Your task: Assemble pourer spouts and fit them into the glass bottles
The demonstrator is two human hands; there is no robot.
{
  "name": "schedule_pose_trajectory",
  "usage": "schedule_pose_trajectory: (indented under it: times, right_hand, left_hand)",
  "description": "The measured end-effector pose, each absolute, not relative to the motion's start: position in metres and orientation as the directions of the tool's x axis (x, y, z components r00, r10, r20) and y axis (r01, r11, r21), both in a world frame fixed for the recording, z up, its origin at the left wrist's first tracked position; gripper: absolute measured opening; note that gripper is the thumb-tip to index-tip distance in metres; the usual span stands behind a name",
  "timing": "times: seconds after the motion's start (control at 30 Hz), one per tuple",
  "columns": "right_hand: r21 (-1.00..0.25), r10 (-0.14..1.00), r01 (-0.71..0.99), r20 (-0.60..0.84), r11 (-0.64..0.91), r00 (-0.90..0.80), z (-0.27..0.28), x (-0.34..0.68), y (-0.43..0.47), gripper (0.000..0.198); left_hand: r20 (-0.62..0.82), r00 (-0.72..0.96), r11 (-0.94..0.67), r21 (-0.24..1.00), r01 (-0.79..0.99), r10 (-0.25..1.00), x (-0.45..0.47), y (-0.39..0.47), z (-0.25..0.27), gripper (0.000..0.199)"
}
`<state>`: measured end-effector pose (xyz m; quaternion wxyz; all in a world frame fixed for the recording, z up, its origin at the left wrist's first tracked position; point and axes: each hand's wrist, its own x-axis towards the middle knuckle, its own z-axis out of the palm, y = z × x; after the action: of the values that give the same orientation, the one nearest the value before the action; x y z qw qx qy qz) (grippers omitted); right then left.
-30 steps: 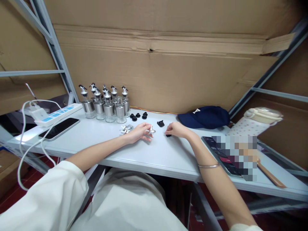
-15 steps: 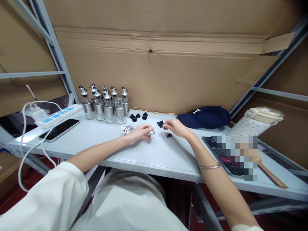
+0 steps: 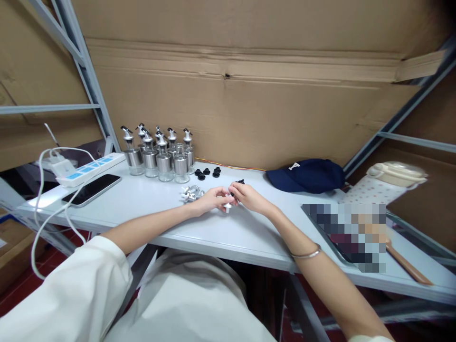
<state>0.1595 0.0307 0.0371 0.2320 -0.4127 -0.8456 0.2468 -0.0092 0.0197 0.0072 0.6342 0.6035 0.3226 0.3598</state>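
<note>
My left hand (image 3: 211, 201) is closed on a silver pourer spout (image 3: 228, 208) low over the middle of the table. Pinched in my right hand (image 3: 252, 198) is a small black part (image 3: 232, 194), right up against the spout; the fingers hide most of it. Black pieces (image 3: 241, 181) show just behind my right fingers. More silver pourer spouts (image 3: 192, 193) lie in a small pile by my left wrist. Farther back are several black stoppers (image 3: 202, 176).
Glass bottles with metal sleeves (image 3: 164, 163), most topped with pourers, stand at the back left. A phone (image 3: 91, 189) and a power strip (image 3: 90, 171) lie left. To the right are a navy cap (image 3: 306, 175), a dotted tumbler (image 3: 374, 185) and a partly blurred tablet (image 3: 320, 232).
My right hand has moved left with the black part and brought it to the spout. The left hand has turned the spout, and the two hands now meet.
</note>
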Motion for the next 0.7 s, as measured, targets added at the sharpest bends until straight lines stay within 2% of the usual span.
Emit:
schedule_pose_trajectory:
  times: [0.17, 0.3, 0.5, 0.7]
  right_hand:
    - [-0.739, 0.822, 0.469, 0.198, 0.483, -0.533, 0.0328, 0.157, 0.0299, 0.024]
    - [-0.837, 0.824, 0.344, 0.203, 0.426, -0.528, 0.0324, 0.1562, 0.0298, 0.032]
    - [-0.819, 0.829, 0.331, 0.279, 0.469, -0.484, 0.0383, 0.1597, 0.0307, 0.03]
    - [-0.862, 0.838, 0.299, 0.226, 0.41, -0.497, 0.0349, 0.1616, 0.033, 0.034]
  left_hand:
    - [0.058, 0.524, -0.028, 0.998, -0.065, 0.85, -0.009, 0.019, 0.007, 0.042]
    - [0.038, 0.479, -0.014, 0.998, -0.053, 0.877, -0.0097, 0.0201, 0.0053, 0.04]
    - [0.068, 0.433, -0.051, 0.997, -0.051, 0.899, -0.0087, 0.0219, 0.0045, 0.037]
    - [0.089, 0.395, -0.078, 0.996, -0.043, 0.914, -0.0072, 0.0196, 0.0071, 0.037]
